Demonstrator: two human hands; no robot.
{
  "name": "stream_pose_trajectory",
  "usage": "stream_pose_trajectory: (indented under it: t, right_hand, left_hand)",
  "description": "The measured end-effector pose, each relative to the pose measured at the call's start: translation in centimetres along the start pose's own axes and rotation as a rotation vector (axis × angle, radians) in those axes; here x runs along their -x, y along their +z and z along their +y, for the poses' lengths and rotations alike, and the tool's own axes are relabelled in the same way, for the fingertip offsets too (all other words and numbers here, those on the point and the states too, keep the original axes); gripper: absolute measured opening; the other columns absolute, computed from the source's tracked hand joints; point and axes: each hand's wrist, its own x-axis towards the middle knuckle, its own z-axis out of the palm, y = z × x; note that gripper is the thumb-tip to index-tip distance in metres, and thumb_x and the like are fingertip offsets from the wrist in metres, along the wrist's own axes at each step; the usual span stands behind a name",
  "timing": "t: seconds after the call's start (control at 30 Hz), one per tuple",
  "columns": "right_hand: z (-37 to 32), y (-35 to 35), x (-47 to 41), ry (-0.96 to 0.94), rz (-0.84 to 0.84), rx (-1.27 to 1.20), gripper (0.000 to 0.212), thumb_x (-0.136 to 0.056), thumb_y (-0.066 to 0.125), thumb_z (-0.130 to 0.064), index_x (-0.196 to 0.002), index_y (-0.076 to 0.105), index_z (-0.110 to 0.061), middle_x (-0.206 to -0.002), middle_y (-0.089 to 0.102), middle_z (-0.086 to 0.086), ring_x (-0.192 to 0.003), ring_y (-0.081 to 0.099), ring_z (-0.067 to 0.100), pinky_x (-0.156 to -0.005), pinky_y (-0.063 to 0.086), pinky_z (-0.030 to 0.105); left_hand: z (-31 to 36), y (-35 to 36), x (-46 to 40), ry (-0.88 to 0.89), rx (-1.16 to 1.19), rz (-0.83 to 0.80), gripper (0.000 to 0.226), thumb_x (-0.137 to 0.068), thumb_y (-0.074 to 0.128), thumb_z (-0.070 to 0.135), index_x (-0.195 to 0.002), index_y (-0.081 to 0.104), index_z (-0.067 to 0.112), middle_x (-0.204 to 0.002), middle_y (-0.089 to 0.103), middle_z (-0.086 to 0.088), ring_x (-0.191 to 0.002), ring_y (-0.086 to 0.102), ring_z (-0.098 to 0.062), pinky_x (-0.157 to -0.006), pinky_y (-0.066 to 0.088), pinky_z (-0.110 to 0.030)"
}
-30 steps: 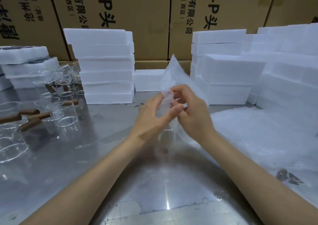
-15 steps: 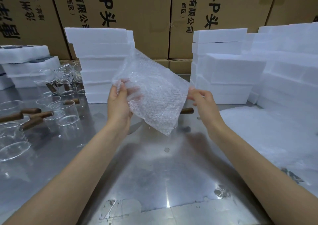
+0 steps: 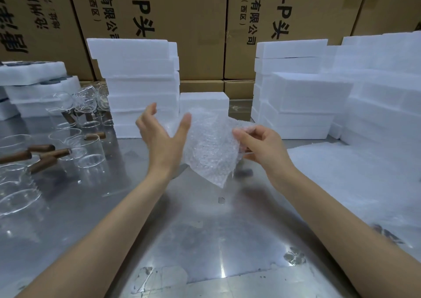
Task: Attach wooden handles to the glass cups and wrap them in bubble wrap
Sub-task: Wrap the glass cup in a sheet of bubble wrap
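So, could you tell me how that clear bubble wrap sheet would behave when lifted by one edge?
Probably floppy: the clear bubble wrap sheet droops to a hanging corner below the right hand that pinches it. Likely very light, since a pinch seems to carry it while the open left hand only backs it.

leftmost glass cups (image 3: 9,197) cut off

Glossy scuffed metal table (image 3: 205,240), clear plastic bubble wrap (image 3: 209,147), matt white foam blocks (image 3: 136,69).

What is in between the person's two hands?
In the head view, a bubble wrap sheet spans the gap: the right hand pinches its edge, the open left hand is beside it.
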Motion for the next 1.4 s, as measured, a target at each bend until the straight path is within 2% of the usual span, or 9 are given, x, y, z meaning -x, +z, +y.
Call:
stream_pose_trajectory:
  t: [0.17,0.27,0.47,0.63,0.73,0.93,1.1,1.27,1.4]
  right_hand:
    - [0.2,0.6,0.3,-0.177,0.100,0.223,0.031,-0.081,0.071,-0.036,-0.072,0.063,-0.007,-0.074,0.067,0.010,-0.066,0.059,0.015,-0.069,0.050,0.032]
    - [0.1,0.9,0.2,-0.197,0.044,0.254,0.034,-0.090,0.058,-0.040,-0.071,0.070,-0.015,-0.059,0.064,-0.013,-0.055,0.056,0.003,-0.059,0.047,0.020]
    - [0.3,1.1,0.1,-0.132,0.003,0.236,0.050,-0.100,0.032,-0.043,-0.076,0.071,-0.022,-0.071,0.068,-0.016,-0.061,0.059,-0.008,-0.056,0.041,0.004]
    - [0.6,0.7,-0.1,-0.134,-0.024,0.350,0.055,-0.099,0.028,-0.049,-0.097,0.074,-0.020,-0.098,0.070,-0.013,-0.099,0.061,0.006,-0.085,0.041,0.017]
    - [0.7,0.4,-0.4,-0.183,-0.016,0.434,0.053,-0.100,0.026,-0.047,-0.099,0.074,-0.023,-0.105,0.067,-0.013,-0.108,0.054,0.010,-0.092,0.037,0.023]
    - [1.0,-0.6,-1.0,-0.199,0.185,0.580,0.032,-0.098,0.040,-0.036,-0.084,0.061,-0.016,-0.085,0.055,-0.013,-0.098,0.052,0.017,-0.076,0.037,0.027]
    - [2.3,-1.0,-1.2,0.098,0.005,0.787,0.036,-0.097,0.037,-0.049,-0.103,0.053,-0.018,-0.098,0.062,-0.004,-0.093,0.058,0.018,-0.080,0.043,0.034]
    - [1.5,-1.1,-1.1,0.168,-0.033,0.514,0.029,-0.095,0.050,-0.041,-0.080,0.054,-0.017,-0.076,0.060,-0.004,-0.065,0.053,0.011,-0.061,0.038,0.022]
    - [0.5,-1.4,-1.2,0.231,-0.087,0.228,0.022,-0.092,0.057,-0.035,-0.089,0.062,-0.013,-0.068,0.059,-0.005,-0.057,0.052,0.006,-0.057,0.036,0.018]
  left_hand:
    - [1.4,0.4,2.0,0.503,-0.201,-0.237,0.083,-0.070,0.062,0.067,-0.132,0.043,0.015,-0.125,0.041,0.002,-0.115,0.044,-0.017,-0.098,0.041,-0.041]
    - [1.2,1.0,2.7,0.612,-0.338,-0.366,0.082,-0.071,0.065,0.065,-0.135,0.042,0.020,-0.129,0.044,0.002,-0.114,0.043,-0.010,-0.095,0.038,-0.032]
    - [0.8,0.3,1.9,0.440,-0.262,-0.367,0.051,-0.075,0.060,0.036,-0.124,0.049,0.026,-0.106,0.054,0.013,-0.081,0.052,-0.009,-0.076,0.049,-0.035]
    - [0.2,-0.3,0.9,0.359,-0.298,-0.243,0.014,-0.081,0.056,0.028,-0.094,0.062,0.028,-0.084,0.062,0.015,-0.069,0.056,-0.011,-0.070,0.050,-0.035]
    - [-0.6,-0.6,-0.1,0.263,-0.245,-0.049,0.011,-0.092,0.055,0.018,-0.097,0.063,0.023,-0.084,0.061,0.012,-0.061,0.052,-0.004,-0.065,0.043,-0.030]
    - [-0.4,-1.3,-0.8,0.180,-0.145,0.132,0.010,-0.095,0.054,0.022,-0.098,0.044,0.020,-0.082,0.052,0.022,-0.062,0.052,-0.002,-0.066,0.043,-0.034]
    - [-0.2,-1.3,-0.4,0.282,-0.240,0.093,0.007,-0.094,0.052,0.010,-0.096,0.053,0.016,-0.094,0.055,0.012,-0.070,0.054,-0.014,-0.065,0.050,-0.038]
    - [-0.4,-1.2,-0.1,0.283,-0.281,0.049,0.007,-0.095,0.055,0.015,-0.101,0.053,0.017,-0.094,0.057,0.013,-0.070,0.058,-0.016,-0.067,0.052,-0.040]
    - [-1.0,-1.2,0.0,0.197,-0.342,-0.023,0.013,-0.092,0.059,0.025,-0.099,0.048,0.024,-0.090,0.061,0.012,-0.068,0.060,-0.015,-0.062,0.045,-0.031]
